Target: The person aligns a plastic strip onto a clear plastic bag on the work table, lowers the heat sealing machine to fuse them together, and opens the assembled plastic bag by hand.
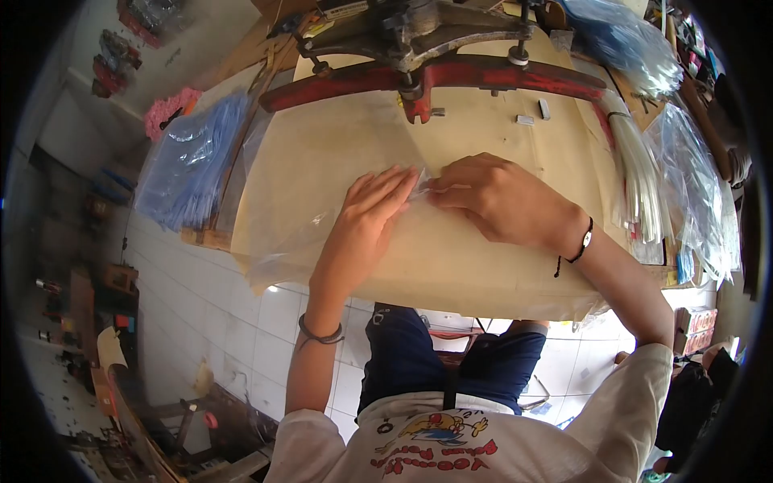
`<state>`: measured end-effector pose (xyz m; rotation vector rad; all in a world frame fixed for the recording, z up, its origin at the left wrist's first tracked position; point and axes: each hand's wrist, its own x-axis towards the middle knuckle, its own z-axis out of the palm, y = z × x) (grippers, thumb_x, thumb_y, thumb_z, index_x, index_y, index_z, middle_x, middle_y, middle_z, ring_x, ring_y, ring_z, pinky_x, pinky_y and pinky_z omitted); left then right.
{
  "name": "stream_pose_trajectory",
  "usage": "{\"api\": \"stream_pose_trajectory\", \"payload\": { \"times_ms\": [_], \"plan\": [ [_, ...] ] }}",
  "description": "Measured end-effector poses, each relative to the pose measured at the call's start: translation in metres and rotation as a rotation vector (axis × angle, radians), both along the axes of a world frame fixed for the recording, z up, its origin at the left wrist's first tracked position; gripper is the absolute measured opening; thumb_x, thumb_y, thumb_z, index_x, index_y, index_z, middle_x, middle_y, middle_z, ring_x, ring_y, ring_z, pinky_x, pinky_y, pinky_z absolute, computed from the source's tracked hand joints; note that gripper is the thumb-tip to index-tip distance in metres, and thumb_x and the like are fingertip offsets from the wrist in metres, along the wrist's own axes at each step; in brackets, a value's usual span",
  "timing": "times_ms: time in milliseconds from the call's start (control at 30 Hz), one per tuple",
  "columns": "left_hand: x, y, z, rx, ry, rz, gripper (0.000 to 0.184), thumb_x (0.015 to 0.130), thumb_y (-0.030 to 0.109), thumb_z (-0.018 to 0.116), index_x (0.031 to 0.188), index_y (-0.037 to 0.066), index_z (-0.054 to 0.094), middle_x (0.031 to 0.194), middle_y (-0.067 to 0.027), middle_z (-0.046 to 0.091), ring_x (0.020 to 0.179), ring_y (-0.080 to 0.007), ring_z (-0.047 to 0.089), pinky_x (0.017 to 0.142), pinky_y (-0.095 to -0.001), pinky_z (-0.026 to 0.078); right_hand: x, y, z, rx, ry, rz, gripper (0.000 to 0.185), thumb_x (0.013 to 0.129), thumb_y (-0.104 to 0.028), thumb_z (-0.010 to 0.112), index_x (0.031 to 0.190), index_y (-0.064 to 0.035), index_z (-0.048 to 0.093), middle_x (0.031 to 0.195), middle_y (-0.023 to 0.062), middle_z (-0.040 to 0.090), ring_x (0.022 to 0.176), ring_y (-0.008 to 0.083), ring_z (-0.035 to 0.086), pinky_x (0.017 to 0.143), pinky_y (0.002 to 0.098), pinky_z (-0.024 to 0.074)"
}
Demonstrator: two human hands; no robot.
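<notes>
A thin clear plastic sheet (322, 145) lies over the tan paper covering (515, 266) of the worktable. My left hand (374, 205) rests palm down on the plastic, its fingers together and stretched toward the sheet's right edge. Just to the right, my right hand (487, 193) has its fingers bent and pinched on the edge of the same plastic sheet. A small crumpled fold of plastic shows between the two hands. Beyond them is the red bar (346, 83) of a metal machine.
Blue plastic bags (193, 161) are stacked at the table's left. Bundled clear strips (640, 177) and more plastic bags (696, 185) lie at the right. Two small metal pieces, one of them a small block (525, 120), sit behind my right hand, near the red bar.
</notes>
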<state>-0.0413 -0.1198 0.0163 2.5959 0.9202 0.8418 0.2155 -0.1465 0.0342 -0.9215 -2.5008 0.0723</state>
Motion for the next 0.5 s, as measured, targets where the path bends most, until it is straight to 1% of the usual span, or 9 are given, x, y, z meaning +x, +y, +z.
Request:
{"api": "stream_pose_trajectory", "payload": {
  "times_ms": [67, 167, 233, 333, 433, 467, 500],
  "plan": [
    [0.002, 0.001, 0.000, -0.005, 0.032, -0.028, 0.049, 0.098, 0.006, 0.061, 0.146, 0.005, 0.057, 0.145, -0.0143, 0.061, 0.139, -0.0348, 0.052, 0.120, -0.0491, 0.035, 0.003, -0.001, 0.000, 0.012, -0.010, 0.014, 0.032, 0.088, -0.005, 0.066, 0.119, -0.0054, 0.073, 0.125, 0.0121, 0.071, 0.121, 0.0311, 0.065, 0.104, 0.0432, 0.0515],
    [0.001, -0.002, 0.007, 0.014, 0.101, -0.075, 0.054, 0.099, 0.009, 0.059, 0.152, 0.004, 0.050, 0.152, -0.0145, 0.054, 0.145, -0.0360, 0.045, 0.123, -0.0490, 0.032, 0.005, -0.003, 0.001, 0.005, -0.009, 0.022, 0.037, 0.087, -0.003, 0.065, 0.123, -0.0081, 0.073, 0.127, 0.0124, 0.070, 0.122, 0.0319, 0.064, 0.106, 0.0438, 0.0508],
    [0.001, -0.002, 0.008, 0.022, 0.145, -0.089, 0.056, 0.099, 0.010, 0.059, 0.153, 0.003, 0.048, 0.155, -0.0149, 0.052, 0.146, -0.0369, 0.044, 0.123, -0.0498, 0.031, 0.006, -0.003, 0.002, -0.023, -0.007, 0.028, 0.042, 0.085, -0.002, 0.065, 0.125, -0.0100, 0.072, 0.129, 0.0124, 0.068, 0.123, 0.0324, 0.063, 0.107, 0.0441, 0.0502],
    [0.001, -0.002, 0.010, 0.037, 0.190, -0.106, 0.058, 0.098, 0.011, 0.059, 0.153, 0.001, 0.046, 0.156, -0.0161, 0.050, 0.148, -0.0379, 0.041, 0.124, -0.0505, 0.029, 0.008, -0.001, -0.001, -0.032, -0.041, 0.059, 0.050, 0.080, -0.002, 0.065, 0.129, -0.0119, 0.071, 0.131, 0.0102, 0.065, 0.122, 0.0316, 0.062, 0.107, 0.0436, 0.0489],
    [0.000, -0.003, 0.010, 0.015, 0.210, -0.109, 0.060, 0.097, 0.012, 0.060, 0.154, 0.001, 0.045, 0.157, -0.0163, 0.049, 0.150, -0.0381, 0.038, 0.124, -0.0505, 0.028, 0.005, -0.002, 0.001, -0.036, -0.049, 0.054, 0.055, 0.077, -0.003, 0.066, 0.131, -0.0136, 0.069, 0.129, 0.0077, 0.063, 0.119, 0.0298, 0.061, 0.107, 0.0428, 0.0475],
    [-0.001, -0.003, 0.011, 0.002, 0.213, -0.107, 0.061, 0.097, 0.013, 0.061, 0.154, 0.001, 0.045, 0.158, -0.0162, 0.048, 0.150, -0.0380, 0.037, 0.124, -0.0504, 0.028, 0.005, -0.003, 0.000, -0.009, -0.057, 0.041, 0.054, 0.078, -0.004, 0.066, 0.132, -0.0146, 0.069, 0.128, 0.0068, 0.063, 0.116, 0.0281, 0.061, 0.105, 0.0417, 0.0478],
    [-0.001, -0.003, 0.011, -0.016, 0.218, -0.110, 0.060, 0.098, 0.016, 0.061, 0.154, 0.001, 0.045, 0.158, -0.0165, 0.047, 0.151, -0.0379, 0.037, 0.124, -0.0502, 0.028, 0.005, -0.003, -0.001, 0.019, -0.066, 0.031, 0.053, 0.080, -0.005, 0.066, 0.132, -0.0155, 0.069, 0.127, 0.0058, 0.063, 0.114, 0.0263, 0.061, 0.104, 0.0406, 0.0481]
  ]
}}
